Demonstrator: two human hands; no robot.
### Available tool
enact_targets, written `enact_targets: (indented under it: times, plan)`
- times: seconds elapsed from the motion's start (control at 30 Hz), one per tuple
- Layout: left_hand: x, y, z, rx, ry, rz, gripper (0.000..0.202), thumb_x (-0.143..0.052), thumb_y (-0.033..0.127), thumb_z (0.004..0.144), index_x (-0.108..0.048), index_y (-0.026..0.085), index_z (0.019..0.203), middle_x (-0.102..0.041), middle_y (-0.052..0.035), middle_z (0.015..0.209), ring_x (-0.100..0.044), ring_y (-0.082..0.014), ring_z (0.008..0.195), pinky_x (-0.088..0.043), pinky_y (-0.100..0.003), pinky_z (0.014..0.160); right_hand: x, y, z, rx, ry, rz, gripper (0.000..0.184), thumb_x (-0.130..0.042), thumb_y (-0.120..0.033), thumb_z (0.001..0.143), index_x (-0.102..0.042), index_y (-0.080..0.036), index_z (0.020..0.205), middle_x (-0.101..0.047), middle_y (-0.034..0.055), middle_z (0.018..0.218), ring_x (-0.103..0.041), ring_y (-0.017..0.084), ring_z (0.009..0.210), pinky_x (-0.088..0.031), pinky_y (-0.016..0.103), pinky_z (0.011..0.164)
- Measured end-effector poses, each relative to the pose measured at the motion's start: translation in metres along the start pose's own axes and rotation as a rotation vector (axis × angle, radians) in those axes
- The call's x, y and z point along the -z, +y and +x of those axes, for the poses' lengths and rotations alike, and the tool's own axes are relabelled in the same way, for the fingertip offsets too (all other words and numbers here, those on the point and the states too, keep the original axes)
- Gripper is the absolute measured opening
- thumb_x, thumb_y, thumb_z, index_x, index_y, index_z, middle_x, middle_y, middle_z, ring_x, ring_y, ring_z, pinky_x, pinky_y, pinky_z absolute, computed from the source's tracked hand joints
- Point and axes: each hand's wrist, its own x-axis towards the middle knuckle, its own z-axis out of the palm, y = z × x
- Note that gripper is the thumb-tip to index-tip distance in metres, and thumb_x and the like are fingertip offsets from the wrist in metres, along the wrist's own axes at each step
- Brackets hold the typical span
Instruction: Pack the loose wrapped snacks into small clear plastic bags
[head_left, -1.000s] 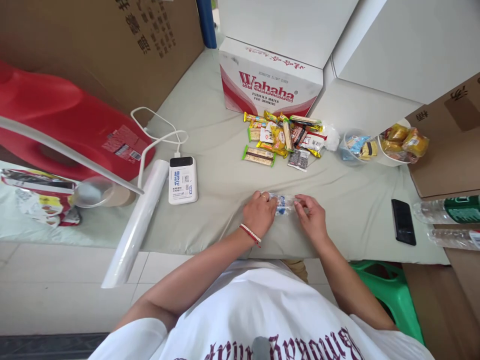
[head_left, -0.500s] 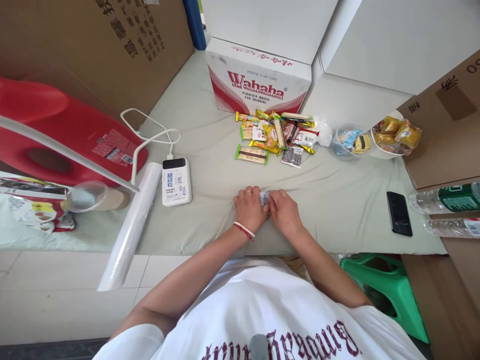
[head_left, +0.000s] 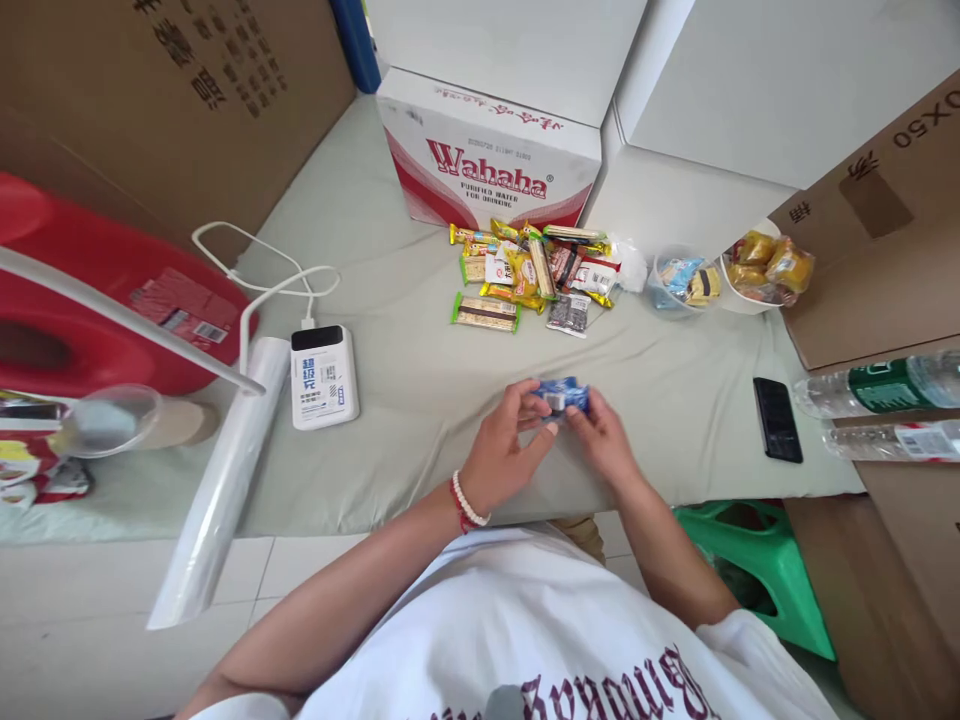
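A small blue snack packet (head_left: 571,389) with a pale printed patch is held just above the cloth-covered table (head_left: 420,430), close to its front edge. My right hand (head_left: 606,445) pinches the packet's right side, thumb on top. At its left end, the bent fingers and thumb of my left hand (head_left: 501,440) close loosely about the wrapper, hiding part of it. Beyond my hands lies a pile of wrapped snacks (head_left: 517,275). A green-ended wafer bar (head_left: 486,313) and a grey sachet (head_left: 568,314) are at its near side.
A Wahaba-type white and red water carton (head_left: 491,165) stands behind the snacks. To the right are a clear tub (head_left: 684,285), a white bowl (head_left: 754,285), a phone (head_left: 778,420) and bottles (head_left: 892,388). A corded power bank (head_left: 324,380) and plastic roll (head_left: 225,480) lie left.
The packet, mostly covered by both hands before, now shows its blue face. My left hand has loosened and drawn back a little toward me. The camera view has shifted slightly.
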Motion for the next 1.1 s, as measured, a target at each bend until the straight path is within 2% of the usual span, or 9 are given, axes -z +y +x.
enact_targets:
  times: [0.1,0.2,0.27,0.33,0.53,0.63,0.8,0.93,1.1]
  plan:
    - [0.017,-0.012,-0.012,0.010,-0.012,-0.003,0.039,-0.063,0.035,0.091,-0.052,0.022,0.126,-0.069,-0.0082,0.110,-0.071,-0.0205,0.105,-0.058,-0.039,0.098,0.076,0.000,0.047,0.048,0.377,0.134,0.045,-0.079,-0.045,0.080,-0.064,-0.025,0.116,-0.070,0.0036,0.110,-0.066,0.019,0.091,-0.057,0.035,0.083]
    - [0.047,-0.033,-0.032,0.069,0.113,0.109,0.038,-0.063,0.039,0.092,-0.053,0.022,0.124,-0.070,-0.0068,0.105,-0.071,-0.0208,0.101,-0.056,-0.042,0.099,0.167,-0.017,0.115,0.082,0.732,0.082,0.046,-0.077,-0.026,0.079,-0.062,-0.022,0.122,-0.068,0.0063,0.111,-0.064,0.013,0.080,-0.054,0.032,0.075]
    - [0.067,-0.049,-0.048,0.151,0.209,0.174,0.040,-0.063,0.044,0.092,-0.054,0.021,0.123,-0.071,-0.0067,0.103,-0.071,-0.0220,0.098,-0.057,-0.042,0.096,0.212,-0.030,0.158,-0.038,0.779,-0.162,0.036,-0.070,-0.017,0.085,-0.063,-0.016,0.121,-0.068,0.0089,0.107,-0.057,0.009,0.072,-0.049,0.030,0.071]
    - [0.081,-0.062,-0.064,0.210,0.289,0.208,0.042,-0.061,0.048,0.092,-0.054,0.020,0.122,-0.071,-0.0072,0.102,-0.071,-0.0235,0.099,-0.058,-0.043,0.094,0.233,-0.037,0.190,-0.222,0.631,-0.373,0.028,-0.061,-0.018,0.092,-0.063,-0.012,0.119,-0.068,0.0104,0.101,-0.053,0.008,0.068,-0.046,0.031,0.070]
    - [0.087,-0.084,-0.088,0.137,0.320,0.360,0.038,-0.057,0.044,0.095,-0.055,0.021,0.125,-0.072,-0.0072,0.103,-0.072,-0.0235,0.100,-0.059,-0.042,0.092,0.214,-0.019,0.219,-0.257,0.526,-0.662,0.012,-0.065,-0.021,0.091,-0.069,-0.009,0.094,-0.067,0.0195,0.104,-0.056,0.023,0.106,-0.039,0.042,0.096]
    - [0.084,-0.089,-0.090,0.060,0.319,0.444,0.035,-0.058,0.039,0.094,-0.056,0.021,0.124,-0.072,-0.0063,0.100,-0.072,-0.0227,0.094,-0.059,-0.039,0.086,0.206,-0.008,0.211,-0.176,0.556,-0.861,0.017,-0.063,-0.022,0.091,-0.071,-0.009,0.099,-0.063,0.0228,0.112,-0.049,0.030,0.122,-0.034,0.046,0.104]
    - [0.088,-0.095,-0.094,-0.013,0.304,0.334,0.030,-0.060,0.031,0.095,-0.057,0.022,0.124,-0.071,-0.0051,0.099,-0.072,-0.0207,0.093,-0.060,-0.034,0.083,0.199,-0.022,0.213,0.137,0.752,-1.098,0.032,-0.055,-0.025,0.091,-0.069,-0.014,0.118,-0.059,0.0212,0.127,-0.055,0.032,0.118,-0.042,0.047,0.100]
    - [0.089,-0.098,-0.096,-0.040,0.288,0.282,0.025,-0.060,0.025,0.094,-0.059,0.024,0.120,-0.070,-0.0038,0.098,-0.070,-0.0188,0.091,-0.059,-0.031,0.082,0.165,-0.044,0.246,0.236,0.500,-1.146,0.031,-0.048,-0.019,0.091,-0.073,-0.016,0.109,-0.070,0.0163,0.109,-0.062,0.029,0.104,-0.046,0.043,0.097]
    - [0.089,-0.093,-0.096,-0.060,0.262,0.364,0.025,-0.059,0.022,0.093,-0.061,0.024,0.118,-0.070,-0.0029,0.095,-0.070,-0.0182,0.087,-0.057,-0.030,0.079,0.104,-0.047,0.291,-0.060,0.294,-1.195,0.030,-0.068,-0.030,0.084,-0.074,-0.017,0.110,-0.071,0.0167,0.112,-0.064,0.031,0.102,-0.050,0.044,0.092]
